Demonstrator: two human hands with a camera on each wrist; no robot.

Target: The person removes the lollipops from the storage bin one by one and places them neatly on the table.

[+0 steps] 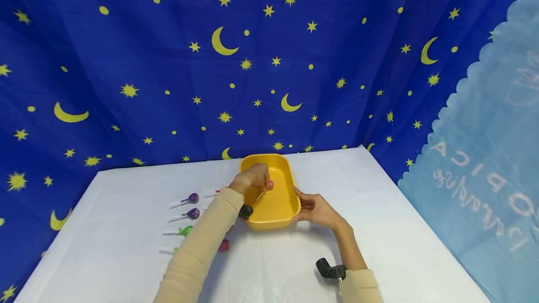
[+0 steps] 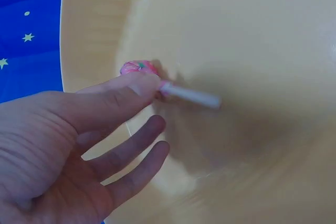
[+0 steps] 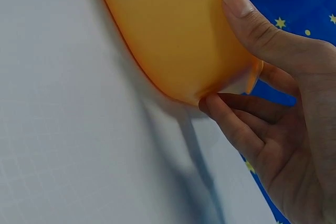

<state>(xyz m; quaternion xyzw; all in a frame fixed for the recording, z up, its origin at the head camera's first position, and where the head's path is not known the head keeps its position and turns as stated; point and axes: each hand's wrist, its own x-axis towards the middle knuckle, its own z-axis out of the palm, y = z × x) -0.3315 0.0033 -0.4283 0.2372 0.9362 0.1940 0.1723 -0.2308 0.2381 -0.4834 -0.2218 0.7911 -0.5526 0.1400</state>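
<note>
Inside a yellow tray (image 1: 275, 207), my left hand (image 1: 254, 176) pinches a pink-wrapped lollipop (image 2: 139, 67) between thumb and forefinger, close to its head. The white stick (image 2: 197, 97) points away over the tray floor, and the other fingers of that hand are spread loosely below. My right hand (image 1: 317, 210) grips the tray's right side. In the right wrist view its thumb lies at the upper rim and its fingertips (image 3: 212, 103) touch the wall's lower edge.
Left of the tray, purple lollipops (image 1: 193, 198) and green lollipops (image 1: 184, 231) lie on the white table (image 1: 126, 209). A red lollipop (image 1: 224, 245) is partly behind the left sleeve. A blue star-patterned curtain (image 1: 168, 60) hangs behind, and a light-blue cloth (image 1: 484, 153) at right.
</note>
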